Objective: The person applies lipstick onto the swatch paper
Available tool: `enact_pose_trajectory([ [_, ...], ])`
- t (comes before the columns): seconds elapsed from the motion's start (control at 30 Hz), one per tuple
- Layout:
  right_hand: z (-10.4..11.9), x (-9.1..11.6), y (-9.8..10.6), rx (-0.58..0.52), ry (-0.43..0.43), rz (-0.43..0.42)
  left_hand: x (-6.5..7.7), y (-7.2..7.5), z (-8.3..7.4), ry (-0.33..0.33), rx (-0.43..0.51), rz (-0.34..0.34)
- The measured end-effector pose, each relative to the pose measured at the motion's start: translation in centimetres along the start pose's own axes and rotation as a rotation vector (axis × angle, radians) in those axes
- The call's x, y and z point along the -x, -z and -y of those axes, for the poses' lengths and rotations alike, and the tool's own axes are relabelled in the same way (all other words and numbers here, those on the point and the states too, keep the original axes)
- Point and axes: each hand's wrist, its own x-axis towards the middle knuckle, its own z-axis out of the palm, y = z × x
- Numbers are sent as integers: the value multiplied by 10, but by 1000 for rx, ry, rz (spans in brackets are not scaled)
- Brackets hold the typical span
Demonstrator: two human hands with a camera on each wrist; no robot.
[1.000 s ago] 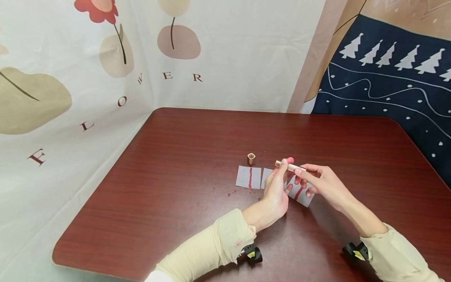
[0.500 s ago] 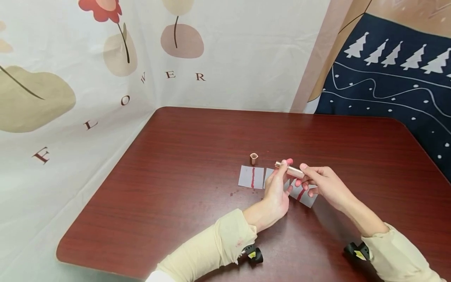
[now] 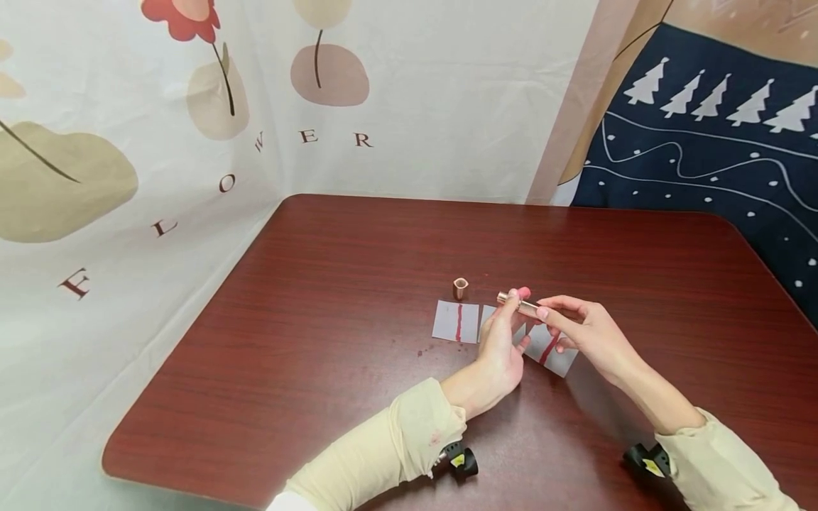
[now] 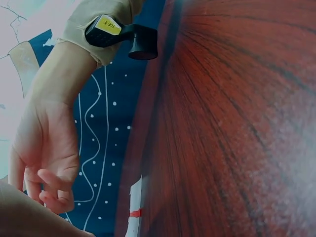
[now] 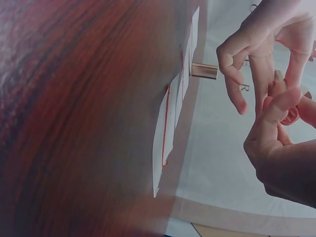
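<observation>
A rose-gold lipstick [image 3: 527, 308] lies slantwise between both hands, above the paper cards in the head view. My left hand [image 3: 493, 358] holds its narrower left end, thumb along the near side. The right hand [image 3: 593, 339] pinches the thicker right end between thumb and forefinger. A round red end of the lipstick [image 5: 290, 116] shows between the fingers in the right wrist view. The lipstick's cap [image 3: 460, 288] stands upright on the table behind the left card. In the left wrist view the right hand [image 4: 47, 140] has its palm towards the camera; the lipstick is hidden there.
White cards with red streaks lie in a row: a left card [image 3: 447, 321], a middle one mostly behind my left hand, and a right card [image 3: 557, 360]. Small reddish specks [image 3: 422, 353] mark the dark wooden table [image 3: 307, 341]. Patterned cloths hang behind it.
The right thumb has shifted over the lipstick's right end and back down towards me, while the forefinger now lies along the far side. The left hand stays almost still.
</observation>
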Motion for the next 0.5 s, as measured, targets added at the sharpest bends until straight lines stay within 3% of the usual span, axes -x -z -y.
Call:
enact_pose_trajectory([
  [0.3, -1, -7, 2, -301, -37, 228, 2, 3, -3, -19, -57, 11],
  [0.5, -2, -6, -2, -342, -37, 217, -1, 4, -6, -20, -95, 22],
])
